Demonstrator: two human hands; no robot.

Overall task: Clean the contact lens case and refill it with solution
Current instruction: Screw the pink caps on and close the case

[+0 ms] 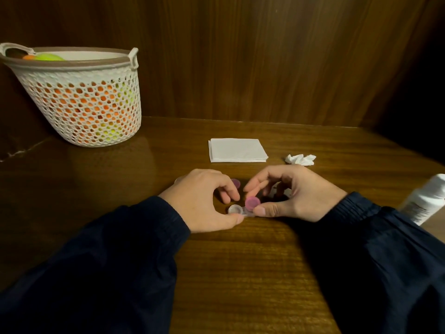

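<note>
Clear plastic, the contact lens case sits on the desk between both hands. Left of it, the left hand pinches its uncapped well. A purple cap lies just behind it (loose). On its right well the right hand grips the other purple cap. Behind the case lie folded tissues and a crumpled tissue; far right, a white bottle. Wiping looks done; capping remains, and I cannot tell whether the wells are filled.

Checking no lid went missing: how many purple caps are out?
2: one purple cap on the case by the right hand, one on the table behind the left hand.
</note>
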